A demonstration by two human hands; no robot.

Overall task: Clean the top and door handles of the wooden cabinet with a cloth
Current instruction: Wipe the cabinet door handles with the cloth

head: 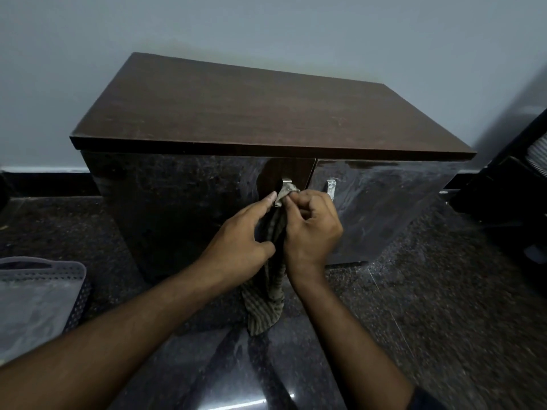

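Note:
A dark wooden cabinet (236, 113) stands against the wall, its flat top bare. Two metal door handles sit on its glossy front: the left handle (286, 182) and the right handle (331, 187). A striped olive cloth (268, 303) is wrapped over the left handle and hangs down to the floor. My left hand (239, 241) pinches the cloth from the left side of that handle. My right hand (312, 229) grips the cloth from the right, fingers curled. Most of the left handle is hidden under cloth and fingers.
A grey perforated plastic basket (74, 291) sits on the dark speckled stone floor at the left. A black object with a coiled part (509, 179) stands at the right edge, close to the cabinet's side. A pale wall rises behind the cabinet.

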